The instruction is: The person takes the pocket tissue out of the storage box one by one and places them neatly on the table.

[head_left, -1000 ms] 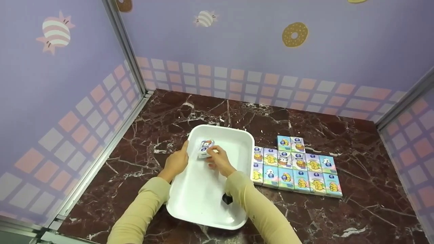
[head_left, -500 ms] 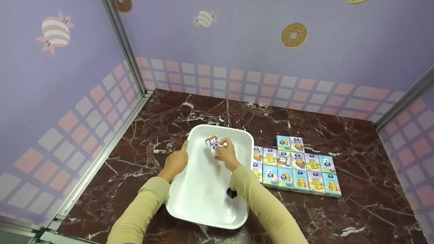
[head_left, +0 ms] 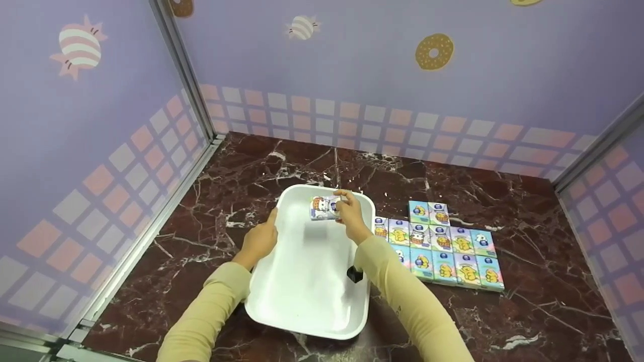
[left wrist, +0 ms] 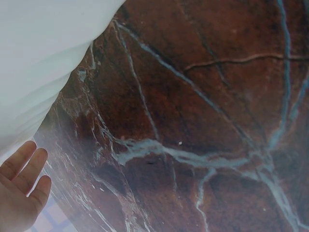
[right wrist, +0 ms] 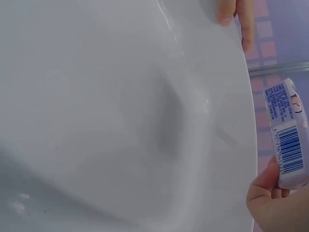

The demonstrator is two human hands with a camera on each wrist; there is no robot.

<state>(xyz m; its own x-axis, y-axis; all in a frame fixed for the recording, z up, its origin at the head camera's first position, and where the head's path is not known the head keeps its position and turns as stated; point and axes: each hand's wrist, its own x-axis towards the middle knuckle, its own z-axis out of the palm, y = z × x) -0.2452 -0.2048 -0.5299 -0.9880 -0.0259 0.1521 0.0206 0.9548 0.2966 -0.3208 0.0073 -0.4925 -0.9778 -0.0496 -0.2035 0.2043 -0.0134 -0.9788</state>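
Note:
A white rectangular tray (head_left: 307, 281) lies on the dark red marbled table. My left hand (head_left: 260, 242) holds its left rim; in the right wrist view the thumb is inside the rim and a finger (right wrist: 246, 24) runs along it. In the left wrist view several left fingers (left wrist: 30, 169) lie by the tray's outer wall. Above the tray's far part, my right hand (head_left: 353, 216) pinches a small cartoon-printed tissue pack (head_left: 322, 207) by one end. Its barcode side shows in the right wrist view. Several similar tissue packs (head_left: 463, 274) lie in close rows right of the tray.
Two packs (head_left: 427, 212) form a shorter row behind the others. Purple patterned walls (head_left: 372, 60) stand at the back and both sides. A black piece (head_left: 355, 274) is at the right forearm, over the tray. Small white specks dot the table behind the tray.
My right hand has lifted the tissue pack off the tray floor and carried it right and toward the far end, turning it sideways. The left hand has stayed on the rim.

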